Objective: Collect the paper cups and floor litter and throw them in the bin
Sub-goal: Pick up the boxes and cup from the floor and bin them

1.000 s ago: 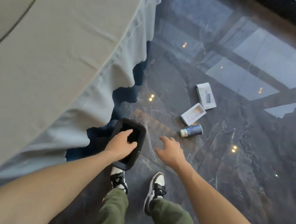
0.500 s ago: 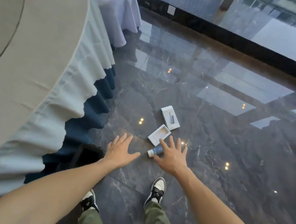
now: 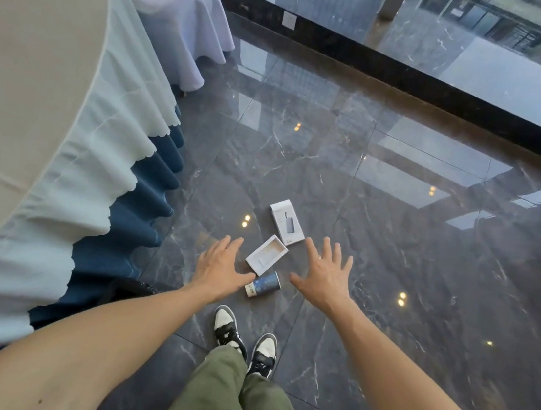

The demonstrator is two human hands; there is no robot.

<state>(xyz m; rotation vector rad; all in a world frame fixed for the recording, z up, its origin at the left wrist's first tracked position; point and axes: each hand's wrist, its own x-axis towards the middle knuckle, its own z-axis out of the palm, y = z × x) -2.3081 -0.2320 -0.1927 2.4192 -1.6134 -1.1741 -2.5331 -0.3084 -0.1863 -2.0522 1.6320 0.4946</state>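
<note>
Left hand (image 3: 219, 268) and right hand (image 3: 325, 277), both spread and empty, flank the cup (image 3: 264, 284) and boxes (image 3: 266, 255) on the floor, seemingly to scoop them together.

Dark polished marble floor (image 3: 393, 255), glossy with light reflections. On it: paper cup (image 3: 264, 284) lying on its side, open white box tray (image 3: 266, 255) just beyond it, closed white box (image 3: 287, 222) further out. Person's two sneakers (image 3: 244, 342) stand near the cup.
</note>
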